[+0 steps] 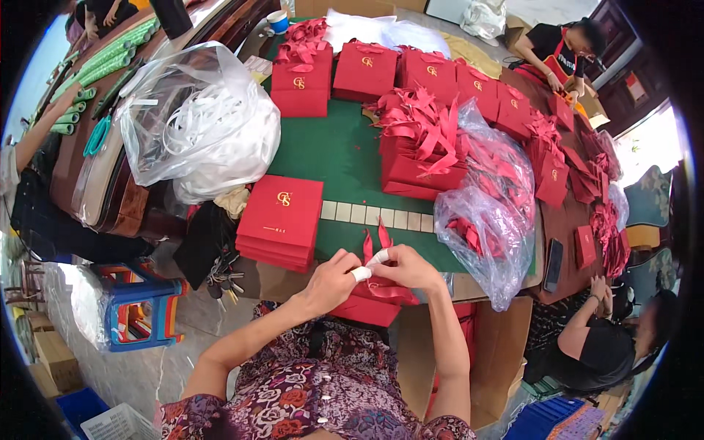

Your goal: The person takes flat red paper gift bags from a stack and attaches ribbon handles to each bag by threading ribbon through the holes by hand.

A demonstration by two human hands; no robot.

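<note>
At the near table edge, my left hand (330, 283) and my right hand (413, 268) meet over a red paper gift bag (367, 309). Both pinch the red ribbon (381, 236) at its top, whose loose ends stick up past my fingers. White wrappings cover some fingertips on each hand. How the ribbon runs between the fingers is hidden. Left of my hands lies a stack of flat red paper bags (280, 220) with gold print. Just beyond my hands runs a row of small pale rectangles (370, 215) on the green table top (323, 150).
A clear plastic bag of white ribbon (209, 128) sits left. Bundled red bags with ribbons (422, 154) stand ahead, beside plastic wrap (484, 242). A phone (554, 264) lies right; a cardboard box (506, 359) is below. Co-workers (565, 51) sit around; stools (143, 308) stand left.
</note>
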